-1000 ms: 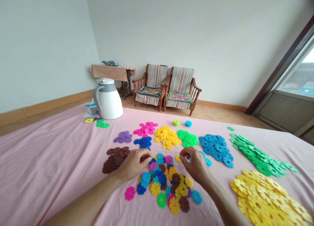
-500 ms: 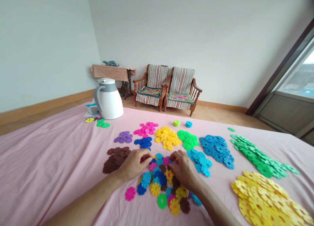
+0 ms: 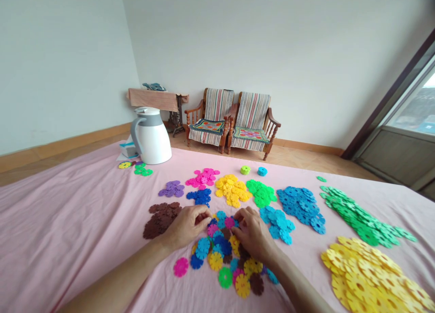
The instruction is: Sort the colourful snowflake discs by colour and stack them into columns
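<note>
Mixed notched discs (image 3: 215, 261) heaped on pink cloth (image 3: 84, 222) in foreground, left hand (image 3: 188, 227) curled at the heap's rear left edge, fingertips close together, right hand (image 3: 254, 233) bent over its right side beside a pink disc (image 3: 229, 222), either hand's pinch indeterminable

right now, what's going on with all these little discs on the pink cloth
A person has both bare hands at a mixed heap of colourful discs on a pink cloth. The right hand is at the heap's right side, fingertips near a pink disc. The left hand is at the far left edge, beside a brown pile; whether either holds a disc can't be told. Other single-colour piles lie beyond, and a white jug stands further back.
</note>
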A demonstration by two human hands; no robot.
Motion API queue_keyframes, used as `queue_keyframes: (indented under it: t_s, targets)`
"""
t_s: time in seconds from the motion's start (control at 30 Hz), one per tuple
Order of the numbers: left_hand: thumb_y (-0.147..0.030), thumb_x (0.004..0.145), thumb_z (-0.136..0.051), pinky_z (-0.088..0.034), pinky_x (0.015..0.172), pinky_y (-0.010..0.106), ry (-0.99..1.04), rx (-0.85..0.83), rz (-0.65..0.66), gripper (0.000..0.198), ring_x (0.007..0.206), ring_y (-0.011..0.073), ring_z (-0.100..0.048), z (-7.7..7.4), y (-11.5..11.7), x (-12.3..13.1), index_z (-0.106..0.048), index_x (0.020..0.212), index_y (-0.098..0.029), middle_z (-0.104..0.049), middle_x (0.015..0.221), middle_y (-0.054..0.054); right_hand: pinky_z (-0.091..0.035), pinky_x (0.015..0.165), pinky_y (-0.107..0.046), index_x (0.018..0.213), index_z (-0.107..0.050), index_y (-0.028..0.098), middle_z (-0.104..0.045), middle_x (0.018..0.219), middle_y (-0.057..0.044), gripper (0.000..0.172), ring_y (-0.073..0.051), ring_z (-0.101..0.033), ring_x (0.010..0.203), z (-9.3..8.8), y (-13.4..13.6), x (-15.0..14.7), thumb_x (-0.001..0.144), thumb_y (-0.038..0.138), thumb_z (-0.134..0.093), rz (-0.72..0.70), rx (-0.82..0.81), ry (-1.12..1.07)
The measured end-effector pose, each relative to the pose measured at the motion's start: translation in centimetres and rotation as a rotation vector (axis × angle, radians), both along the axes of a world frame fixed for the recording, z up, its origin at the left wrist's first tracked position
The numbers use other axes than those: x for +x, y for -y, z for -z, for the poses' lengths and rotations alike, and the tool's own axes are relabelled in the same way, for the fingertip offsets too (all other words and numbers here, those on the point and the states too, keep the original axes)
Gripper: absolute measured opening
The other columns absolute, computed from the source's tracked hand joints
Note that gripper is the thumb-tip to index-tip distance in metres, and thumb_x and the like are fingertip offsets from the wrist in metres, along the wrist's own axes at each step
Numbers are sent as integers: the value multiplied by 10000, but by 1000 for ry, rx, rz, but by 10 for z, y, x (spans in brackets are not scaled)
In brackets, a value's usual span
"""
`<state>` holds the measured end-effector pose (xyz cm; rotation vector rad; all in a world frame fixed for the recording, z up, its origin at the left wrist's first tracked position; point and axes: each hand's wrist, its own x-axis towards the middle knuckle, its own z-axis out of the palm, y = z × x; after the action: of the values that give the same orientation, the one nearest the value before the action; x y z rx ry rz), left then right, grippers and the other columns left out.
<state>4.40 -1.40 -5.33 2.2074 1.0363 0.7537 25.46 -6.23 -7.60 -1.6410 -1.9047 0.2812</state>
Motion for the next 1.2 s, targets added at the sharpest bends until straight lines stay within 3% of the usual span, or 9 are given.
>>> queue_keyframes:
  t_s: [0.2,0.33,0.53,0.67,0.73,0.9,1.0,1.2]
  targets:
    - [-210,809,-499,-399,605,188,-12,8,-1,167,623,119,-549,1,0,-1,-639,742,-149,-627,670,2,-369,571,-230,784,-494,207,-534,664,33,148,-132,-506,618,4,-1,-2,657,151,-546,10,-12,-107]
    - [-207,812,-494,-394,604,186,-14,9,4,169,621,116,-545,3,0,-2,-641,748,-151,-625,671,-1,-368,559,-220,744,-539,200,-581,651,21,80,-124,-530,600,-7,-2,9,711,159,-479,14,-22,-171]
    - [-213,808,-494,-389,605,190,-20,-2,3,173,618,115,-538,2,0,-2,-637,738,-144,-622,667,2,-310,534,-243,643,-541,202,-580,594,4,115,-146,-518,569,-25,-3,57,730,228,-471,417,22,58]
    - [-217,811,-488,-386,603,192,-26,0,-7,181,617,115,-535,2,0,-1,-635,736,-144,-622,669,2,-298,561,-258,628,-562,205,-595,651,-26,110,-181,-535,660,-32,0,71,710,235,-495,511,36,241]
    - [-220,812,-487,-387,605,193,-25,-3,-5,181,619,115,-537,2,0,-1,-635,739,-146,-624,673,3,-325,600,-262,636,-569,200,-600,684,-34,125,-179,-536,690,-35,3,64,725,230,-486,405,27,217]
    - [-215,810,-489,-385,600,193,-27,1,-3,172,612,113,-529,2,0,-2,-634,743,-150,-616,665,-3,-367,621,-227,770,-570,209,-596,748,4,71,-135,-533,697,-44,19,32,706,219,-539,-129,-230,18]
    - [-206,809,-491,-384,604,194,-31,6,-4,164,622,113,-533,2,0,-2,-631,746,-147,-615,671,-5,-362,635,-234,774,-554,206,-592,802,6,154,-141,-517,735,-43,27,21,632,200,-613,-193,-313,49]
    - [-217,817,-492,-387,598,199,-47,17,-8,173,622,116,-535,4,-1,-2,-631,744,-144,-611,667,-1,-338,601,-221,692,-535,193,-580,723,18,121,-125,-495,690,-32,23,23,618,102,-562,-200,-313,28]
